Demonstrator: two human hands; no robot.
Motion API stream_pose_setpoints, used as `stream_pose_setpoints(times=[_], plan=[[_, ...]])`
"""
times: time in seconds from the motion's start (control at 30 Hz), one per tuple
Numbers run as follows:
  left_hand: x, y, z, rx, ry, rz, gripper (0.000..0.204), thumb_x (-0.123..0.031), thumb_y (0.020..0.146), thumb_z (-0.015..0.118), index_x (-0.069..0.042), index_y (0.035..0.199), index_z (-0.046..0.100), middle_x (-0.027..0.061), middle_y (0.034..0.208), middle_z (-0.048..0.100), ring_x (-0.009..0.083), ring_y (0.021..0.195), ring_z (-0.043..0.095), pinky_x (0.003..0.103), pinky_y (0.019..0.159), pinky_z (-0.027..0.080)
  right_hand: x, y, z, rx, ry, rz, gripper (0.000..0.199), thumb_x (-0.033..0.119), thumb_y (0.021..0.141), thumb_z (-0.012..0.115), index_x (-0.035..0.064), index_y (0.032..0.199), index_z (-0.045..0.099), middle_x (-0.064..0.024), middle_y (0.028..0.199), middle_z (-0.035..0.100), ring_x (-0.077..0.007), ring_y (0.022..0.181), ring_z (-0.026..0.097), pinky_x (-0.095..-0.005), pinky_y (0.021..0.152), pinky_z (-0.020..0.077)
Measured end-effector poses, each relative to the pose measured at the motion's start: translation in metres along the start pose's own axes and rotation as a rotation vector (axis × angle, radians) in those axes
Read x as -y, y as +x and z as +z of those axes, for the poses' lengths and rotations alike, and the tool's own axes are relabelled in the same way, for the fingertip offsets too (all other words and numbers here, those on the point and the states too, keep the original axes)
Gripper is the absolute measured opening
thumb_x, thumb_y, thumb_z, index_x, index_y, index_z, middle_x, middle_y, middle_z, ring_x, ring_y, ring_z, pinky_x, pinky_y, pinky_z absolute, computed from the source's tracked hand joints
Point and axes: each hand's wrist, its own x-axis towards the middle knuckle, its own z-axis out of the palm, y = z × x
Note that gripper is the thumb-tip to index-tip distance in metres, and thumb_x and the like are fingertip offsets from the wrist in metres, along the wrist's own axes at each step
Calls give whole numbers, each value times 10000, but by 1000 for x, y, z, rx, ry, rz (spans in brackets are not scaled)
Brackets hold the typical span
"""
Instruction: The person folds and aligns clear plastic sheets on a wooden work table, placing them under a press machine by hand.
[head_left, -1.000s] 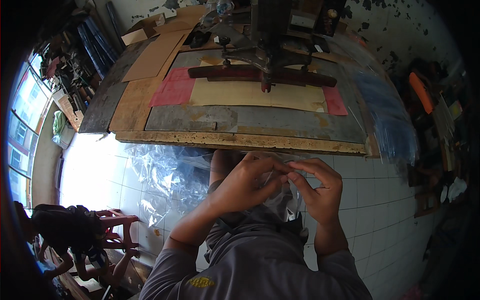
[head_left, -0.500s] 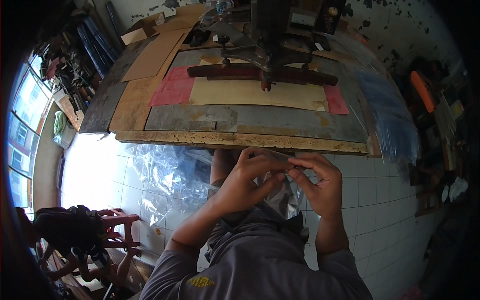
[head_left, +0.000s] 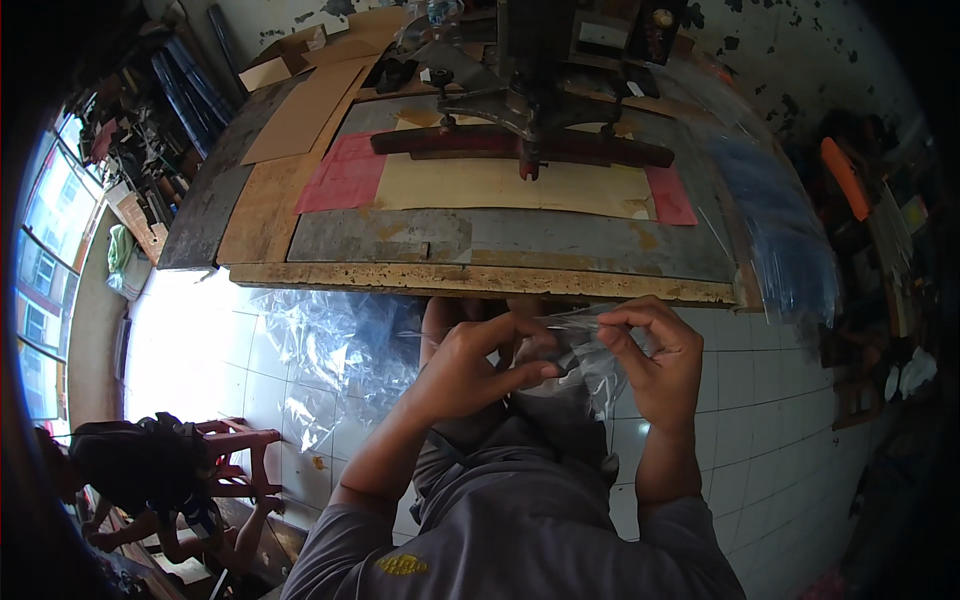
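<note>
In front of the workbench (head_left: 480, 279), clear plastic film (head_left: 601, 376) hangs between the hands. The right hand (head_left: 662, 362) pinches it between thumb and forefinger; the left hand (head_left: 472, 366) curls beside it, its grip unclear.

Daylight from left bleaches the floor (head_left: 180, 345) (the rim falls black).

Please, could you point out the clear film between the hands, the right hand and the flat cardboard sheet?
Clear film (head_left: 602, 380): head view, crinkled lower part.
Right hand (head_left: 664, 364): head view, its middle.
Flat cardboard sheet (head_left: 306, 116): head view, its middle.
</note>
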Motion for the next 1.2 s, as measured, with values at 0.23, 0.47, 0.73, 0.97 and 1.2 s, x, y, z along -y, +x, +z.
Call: stream_pose_setpoints(times=[0.23,0.47,0.73,0.97,1.2], plan=[[13,-9,-16,51,66,-244,217,-165,831,868,-63,983,752,32,841,734,143,774,662,301,727,511,0,6,-5,53,155,50,126,-10,909,755,-29,1024,706,-63,986,675,-127,936,628,-265,874,496],[51,-25,-49,-62,311,-209,177,-155,801,859,-62,912,757,60,924,745,219,823,681,365,829,497,7,16,-30,-4,230,29,102,-5,934,732,-22,1022,684,-49,1011,669,-113,950,620,-269,882,490],[71,-8,-81,-322,287,13,167,-98,806,839,-49,905,714,94,1170,706,267,1203,624,442,1057,459,3,32,-50,-66,332,-30,132,29,960,703,-2,1085,672,-27,1015,659,-91,933,609,-249,872,474],[93,22,-101,-193,-288,-170,192,10,874,798,-23,972,636,47,924,704,129,873,702,280,837,555,-32,63,-53,-146,211,28,136,60,983,677,-3,1103,669,-15,1010,664,-84,923,613,-231,868,462],[103,51,-109,-57,-137,-232,510,-12,889,787,-34,1360,594,-5,954,683,43,806,631,233,693,517,-94,89,-49,-148,168,111,164,52,976,693,-17,1123,671,-17,984,674,-76,914,612,-239,851,485]])
